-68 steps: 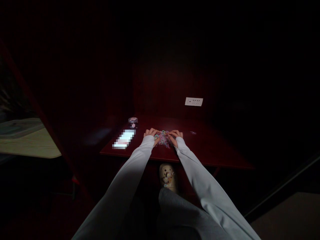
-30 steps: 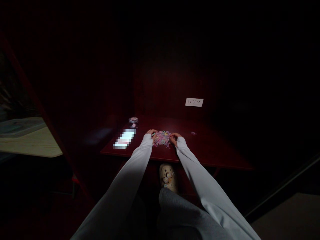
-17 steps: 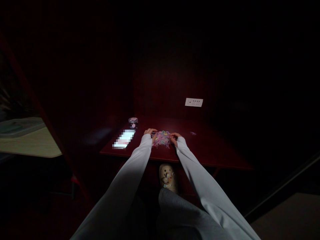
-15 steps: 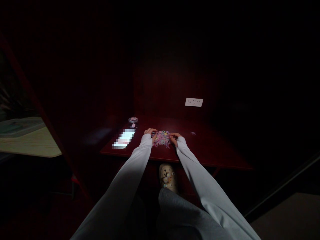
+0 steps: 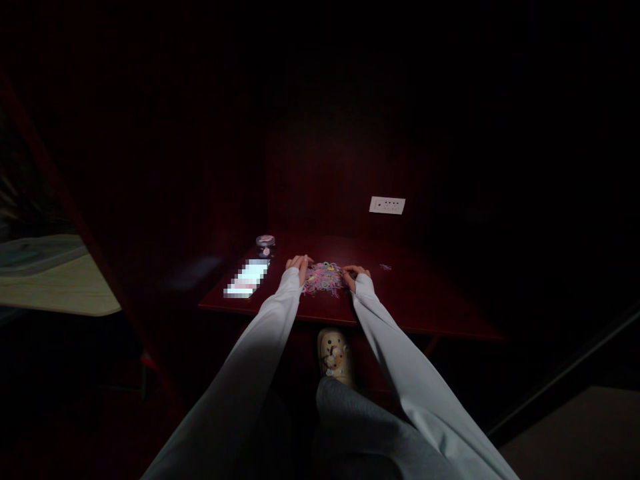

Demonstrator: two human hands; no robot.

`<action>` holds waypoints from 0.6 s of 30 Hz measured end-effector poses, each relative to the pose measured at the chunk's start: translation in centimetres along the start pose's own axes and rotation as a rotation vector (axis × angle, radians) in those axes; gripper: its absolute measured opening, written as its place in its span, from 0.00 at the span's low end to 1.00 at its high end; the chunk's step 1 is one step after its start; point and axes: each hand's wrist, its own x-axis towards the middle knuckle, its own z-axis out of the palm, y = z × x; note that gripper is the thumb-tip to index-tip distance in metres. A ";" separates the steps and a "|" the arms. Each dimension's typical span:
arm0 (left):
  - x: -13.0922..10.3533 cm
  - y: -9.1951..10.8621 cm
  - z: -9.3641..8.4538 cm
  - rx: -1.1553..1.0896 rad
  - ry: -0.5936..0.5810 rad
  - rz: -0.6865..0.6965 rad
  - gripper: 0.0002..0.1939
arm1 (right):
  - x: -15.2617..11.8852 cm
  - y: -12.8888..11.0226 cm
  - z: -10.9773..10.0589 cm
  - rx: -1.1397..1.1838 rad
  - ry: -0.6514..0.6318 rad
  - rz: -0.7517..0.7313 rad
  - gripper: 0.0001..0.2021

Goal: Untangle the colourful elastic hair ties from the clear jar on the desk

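A heap of small pastel elastic bands (image 5: 324, 280), mostly pink and purple, lies on the dark red table between my two hands. My left hand (image 5: 299, 265) is at the heap's left edge, with its fingers stretched out and apart from the thumb. On the opposite side, my right hand (image 5: 357, 273) has thumb and fingertips drawn together at the heap's edge. Whatever is in that pinch is too small to make out. A few loose bands (image 5: 385, 267) lie farther right on the table.
A lit phone (image 5: 247, 278) lies left of my left hand. Behind it stands a small clear round jar (image 5: 265, 245) with a pink label. A white socket plate (image 5: 387, 205) is on the back wall. The table's front edge (image 5: 400, 327) runs below my forearms.
My left hand has lifted and drawn slightly left, off the heap's edge. My right hand has shifted a little to the right. The heap looks slightly more spread.
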 end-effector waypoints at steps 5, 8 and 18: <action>0.7 -1.2 0.1 -0.233 0.160 -0.122 0.29 | -0.3 -0.5 -0.6 -0.153 0.028 0.207 0.12; 1.3 -1.9 -0.1 -0.339 0.191 -0.174 0.31 | -0.5 -0.7 -0.9 -0.194 0.065 0.285 0.18; 2.1 -1.2 -0.3 -0.427 0.239 -0.218 0.34 | -0.6 -1.9 0.6 -0.405 -0.230 0.116 0.29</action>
